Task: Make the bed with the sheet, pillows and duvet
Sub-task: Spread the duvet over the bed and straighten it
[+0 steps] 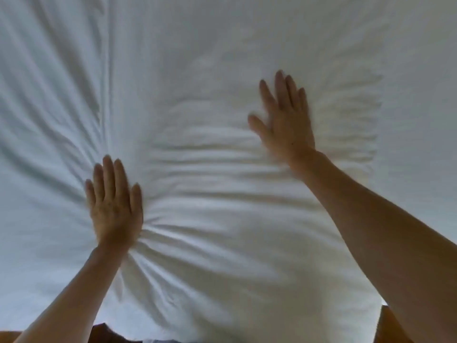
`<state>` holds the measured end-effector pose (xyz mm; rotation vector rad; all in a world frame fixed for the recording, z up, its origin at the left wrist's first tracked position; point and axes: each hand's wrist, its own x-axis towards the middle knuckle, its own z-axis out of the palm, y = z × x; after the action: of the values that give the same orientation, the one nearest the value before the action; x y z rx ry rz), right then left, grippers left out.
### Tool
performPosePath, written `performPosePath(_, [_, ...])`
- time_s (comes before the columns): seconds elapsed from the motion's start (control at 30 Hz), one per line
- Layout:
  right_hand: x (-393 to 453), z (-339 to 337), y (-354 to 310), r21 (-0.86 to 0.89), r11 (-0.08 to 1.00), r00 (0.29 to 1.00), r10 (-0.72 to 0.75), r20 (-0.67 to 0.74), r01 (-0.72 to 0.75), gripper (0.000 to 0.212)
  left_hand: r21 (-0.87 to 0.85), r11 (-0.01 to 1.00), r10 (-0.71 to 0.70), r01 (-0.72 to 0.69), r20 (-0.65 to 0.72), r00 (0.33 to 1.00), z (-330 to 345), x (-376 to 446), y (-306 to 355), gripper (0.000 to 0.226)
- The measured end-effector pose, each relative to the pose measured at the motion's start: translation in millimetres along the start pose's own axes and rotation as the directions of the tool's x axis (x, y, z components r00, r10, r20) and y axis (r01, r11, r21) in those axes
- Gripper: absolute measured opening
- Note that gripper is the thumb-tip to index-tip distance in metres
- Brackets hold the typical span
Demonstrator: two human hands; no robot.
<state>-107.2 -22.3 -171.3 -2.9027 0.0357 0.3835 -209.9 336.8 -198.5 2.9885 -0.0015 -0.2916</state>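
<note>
Across nearly the whole view lies white bedding: a pillow (222, 206) in the middle and near part, resting on a sheet (49, 82) that fills the left, far and right. Both are plain white and soft-looking. The pillow is a puffed rectangle, its cover gathered into many fine creases that run left to right across its middle and fan out from its near-left part. The sheet shows long folds sweeping in toward the same spot, and one straight raised seam or fold runs from far to near on the left.

At the pillow's left edge the left hand (115, 201) lies palm down, fingers straight and close together, pressing into the cloth where the creases meet. On the pillow's far-right part the right hand (284, 120) also lies flat, fingers straight and a little spread, thumb out to the left. Neither hand curls round or pinches anything. Both forearms reach in from the near edge, the right one crossing over the pillow's near-right corner.

Motion blur softens the right hand and the pillow's far edge, so where pillow ends and sheet begins is hard to make out there. The right forearm hides the pillow's near-right corner. Along the near edge a dark brown strip (103, 332) shows beneath the bedding, too cut off to identify. No duvet can be told apart from the other white cloth.
</note>
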Motion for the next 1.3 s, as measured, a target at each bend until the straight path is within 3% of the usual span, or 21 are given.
performPosePath(0.13, [-79.9, 46.2, -55.6, 0.116, 0.990, 0.997, -0.072, -0.027, 0.074, 0.068, 0.028, 0.999, -0.034, 0.033, 0.043, 0.998, 4.8, -70.4, -51.2, 0.061])
performPosePath(0.37, [-199.3, 112.2, -200.2, 0.176, 0.971, 0.986, -0.160, -0.037, 0.164, 0.063, 0.062, 0.949, 0.294, -0.308, 0.168, 0.941, 2.5, -107.4, -124.7, 0.057])
performPosePath(0.5, [-237.8, 140.9, -282.5, 0.134, 0.945, 0.954, -0.301, -0.004, 0.299, 0.062, 0.021, 0.891, 0.444, -0.454, 0.179, 0.878, -7.7, -136.4, -237.8, 0.056])
performPosePath(0.6, [-253.7, 159.6, -328.4, 0.060, 0.865, 0.862, -0.501, 0.071, 0.498, 0.066, 0.067, 0.861, 0.485, -0.504, 0.185, 0.855, -27.8, -145.6, -342.0, 0.056])
performPosePath(0.7, [-253.7, 166.5, -373.2, 0.087, 0.825, 0.824, -0.564, 0.056, 0.559, 0.072, 0.080, 0.928, 0.346, -0.363, 0.171, 0.922, -56.3, -137.7, -426.1, 0.057])
performPosePath(0.8, [-215.3, 155.8, -403.4, 0.102, 0.934, 0.933, -0.325, -0.156, 0.343, 0.067, 0.077, 0.996, 0.026, -0.038, 0.143, 0.989, -76.1, -107.8, -487.4, 0.064])
performPosePath(0.9, [-134.3, 132.5, -419.4, 0.154, 0.988, 0.955, 0.020, -0.296, 0.027, 0.064, -0.043, 0.952, -0.302, 0.304, 0.049, 0.952, -86.1, -71.2, -526.4, 0.065])
performPosePath(0.97, [-75.4, 114.8, -419.2, 0.161, 0.984, 0.946, 0.117, -0.303, -0.071, 0.067, -0.124, 0.911, -0.400, 0.393, -0.036, 0.916, -89.9, -41.9, -541.4, 0.060])
performPosePath(1.07, [-3.5, 105.0, -431.8, 0.120, 0.975, 0.960, 0.205, -0.189, -0.185, 0.076, -0.201, 0.869, -0.479, 0.451, -0.121, 0.869, -90.1, -15.9, -552.1, 0.053])
performPosePath(1.17, [9.0, 140.0, -525.4, 0.029, 0.996, 0.988, 0.086, -0.127, -0.083, 0.073, -0.261, 0.846, -0.511, 0.466, -0.144, 0.847, -90.1, 0.5, -550.1, 0.053])
performPosePath(1.23, [-27.4, 174.7, -617.5, 0.076, 0.986, 0.987, -0.139, -0.086, 0.146, 0.068, -0.320, 0.831, -0.515, 0.456, -0.132, 0.847, -92.9, 7.6, -545.5, 0.058])
performPosePath(1.3, [-80.2, 207.5, -702.8, 0.188, 0.899, 0.918, -0.385, -0.092, 0.396, 0.064, -0.375, 0.841, -0.471, 0.390, -0.154, 0.868, -102.7, 15.6, -534.7, 0.061])
